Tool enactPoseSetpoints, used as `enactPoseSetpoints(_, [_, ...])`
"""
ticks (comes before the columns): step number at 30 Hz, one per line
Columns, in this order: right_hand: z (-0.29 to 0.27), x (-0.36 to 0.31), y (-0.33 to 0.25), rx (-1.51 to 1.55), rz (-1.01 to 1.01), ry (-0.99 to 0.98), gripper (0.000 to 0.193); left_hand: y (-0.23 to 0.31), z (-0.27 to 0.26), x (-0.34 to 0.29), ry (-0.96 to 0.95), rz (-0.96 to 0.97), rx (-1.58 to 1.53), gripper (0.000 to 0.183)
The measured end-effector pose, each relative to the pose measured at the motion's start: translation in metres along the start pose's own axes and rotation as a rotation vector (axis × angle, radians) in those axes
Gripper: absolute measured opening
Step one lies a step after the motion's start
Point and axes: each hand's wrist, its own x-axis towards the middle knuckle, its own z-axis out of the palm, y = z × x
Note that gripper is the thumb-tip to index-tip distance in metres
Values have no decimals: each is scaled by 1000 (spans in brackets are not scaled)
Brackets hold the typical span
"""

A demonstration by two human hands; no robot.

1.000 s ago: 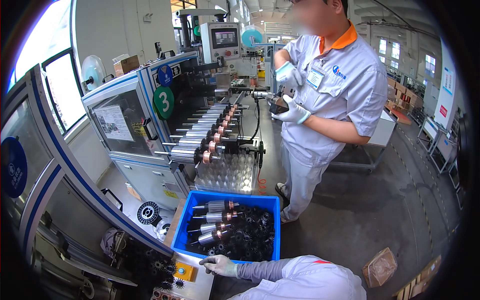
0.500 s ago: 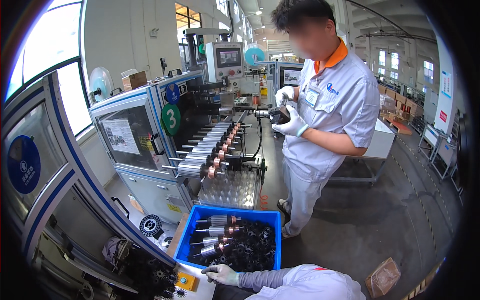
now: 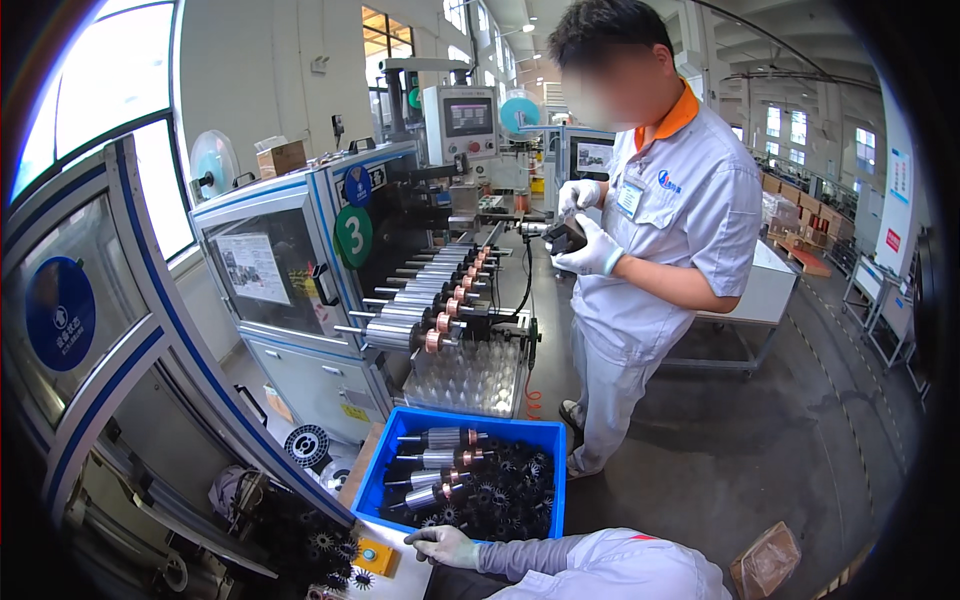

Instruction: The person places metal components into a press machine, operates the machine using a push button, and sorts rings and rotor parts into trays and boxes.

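Note:
My right hand [image 3: 447, 547], in a pale glove with a grey sleeve behind it, lies at the front edge of a blue bin [image 3: 563, 480]. Its fingers point left, loosely stretched, and hold nothing I can see. Just left of the fingertips is a yellow box with a button [image 3: 375, 556] on a white surface. Inside the bin are several motor armatures [image 3: 440, 458] with copper ends, lying beside and on a heap of black star-shaped parts [image 3: 510, 490]. More black star-shaped parts [image 3: 320, 545] are piled left of the yellow box. My left hand is out of view.
A co-worker [image 3: 660, 200] stands beyond the bin, holding a dark block-shaped part [image 3: 565, 238] in gloved hands. Behind the bin, a machine [image 3: 290, 260] carries a row of armatures [image 3: 420, 310] above a clear tray [image 3: 460, 380]. A framed door [image 3: 110, 350] stands at left; a wrapped carton [image 3: 765, 560] sits at right.
The whole view has shifted slightly. The co-worker's hands have changed position a little around the dark part. My right hand stays in the same place.

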Motion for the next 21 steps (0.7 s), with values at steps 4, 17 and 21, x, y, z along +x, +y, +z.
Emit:
enactPoseSetpoints(4, [2,-4,-3,-42,-7,7,29,23,-25,6,-63,14,0,40])
enactPoseSetpoints(17, [5,-5,2,-39,-15,-1,28,26,-9,-10,-6,-34,145,41])
enactPoseSetpoints(21, [4,-3,6,-27,-16,-9,28,24,-10,-9,-37,-43,134,41])
